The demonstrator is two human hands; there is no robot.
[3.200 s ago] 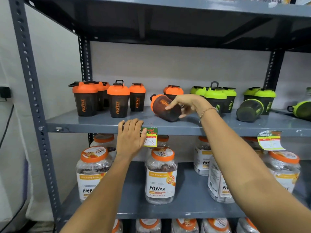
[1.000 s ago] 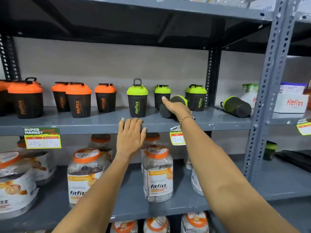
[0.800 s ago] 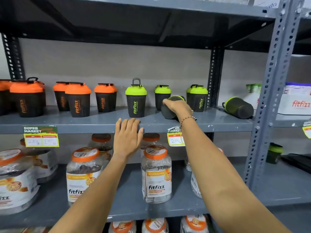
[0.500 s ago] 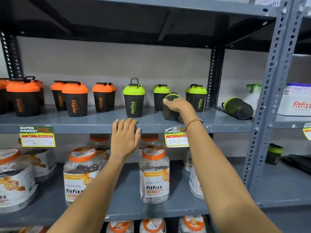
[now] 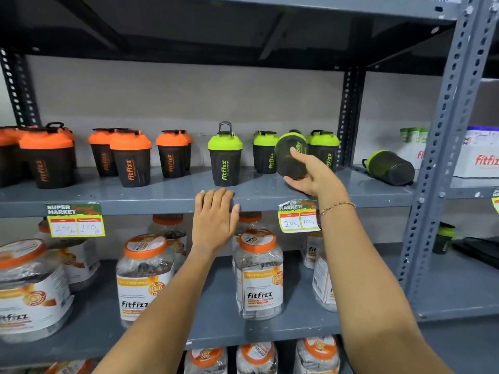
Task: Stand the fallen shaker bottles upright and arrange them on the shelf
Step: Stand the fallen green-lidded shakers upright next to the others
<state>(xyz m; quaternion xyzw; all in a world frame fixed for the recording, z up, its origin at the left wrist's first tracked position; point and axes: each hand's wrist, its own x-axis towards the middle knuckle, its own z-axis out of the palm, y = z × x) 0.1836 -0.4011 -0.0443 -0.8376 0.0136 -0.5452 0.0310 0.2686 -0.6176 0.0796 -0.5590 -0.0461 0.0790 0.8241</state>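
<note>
- Upright green-lidded shakers [image 5: 225, 155] crowd the tilted green shaker bottle [image 5: 291, 155] on both sides; orange-lidded shakers [image 5: 131, 157] stand farther left.
- Another shaker [image 5: 390, 167] lies on its side to the right, beside the grey upright post [image 5: 442, 147].
- My right hand [image 5: 310, 174] has its grip closed around the tilted bottle's lower body, above the shelf [image 5: 167, 194].
- My left hand [image 5: 214, 220] lies flat, fingers spread, on the shelf's front edge, holding nothing.

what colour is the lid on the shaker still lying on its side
Lime green, on a dark body. The fallen shaker lies at the shelf's right end, clearest in the head view.
</note>
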